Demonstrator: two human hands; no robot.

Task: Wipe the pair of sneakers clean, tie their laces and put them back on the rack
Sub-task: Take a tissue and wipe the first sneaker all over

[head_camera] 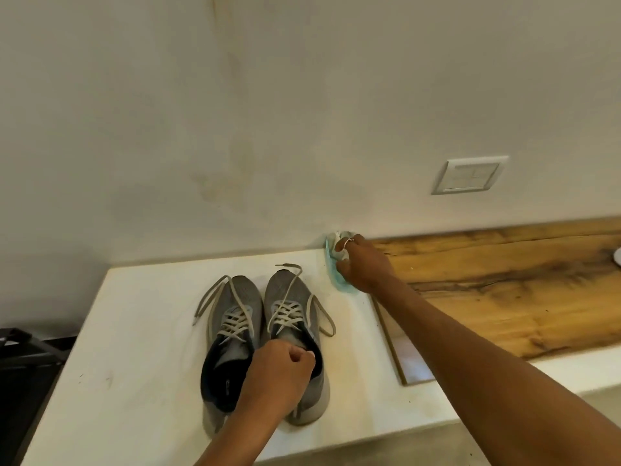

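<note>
Sneakers (pixel 285 290), grey with loose laces (pixel 285 312), stand side by side at the middle of the white surface (pixel 134 331), toes to the wall. The left hand (pixel 279 371) is curled over one sneaker's collar; I cannot tell whether it grips. The right hand (pixel 363 264) clutches a teal cloth (pixel 336 280) at the back edge.

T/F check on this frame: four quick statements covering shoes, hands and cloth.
1. The laces are tied. False: the laces lie loose on both sneakers.
2. The right hand grips a teal cloth by the wall. True.
3. The sneakers stand on the floor. False: they stand on a white counter.
4. The left hand holds the heel collar of the sneaker nearer the cloth. True.
</note>
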